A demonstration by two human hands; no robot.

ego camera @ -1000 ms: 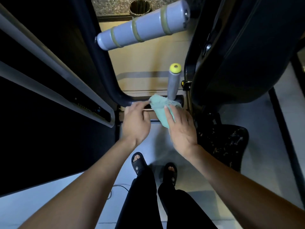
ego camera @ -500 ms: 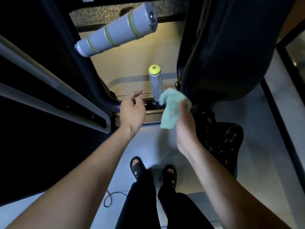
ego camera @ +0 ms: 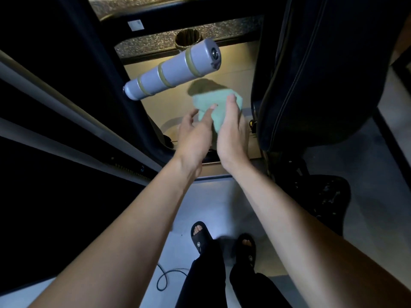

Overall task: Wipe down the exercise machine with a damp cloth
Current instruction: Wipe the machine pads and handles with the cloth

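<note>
Green cloth [ego camera: 216, 107], lifted off the low frame bar since a second ago, now held up in right hand [ego camera: 230, 132], left hand [ego camera: 193, 134] spread and touching it, just beneath grey roller pad [ego camera: 172, 70], likely next for wiping.

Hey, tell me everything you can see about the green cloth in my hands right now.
The cloth is pale mint green, soft and bunched into folds, held up in the air below the grey padded roller. The right hand holds it with fingers laid along it; the left hand touches its lower left edge with a fingertip. Dampness cannot be judged.
</note>
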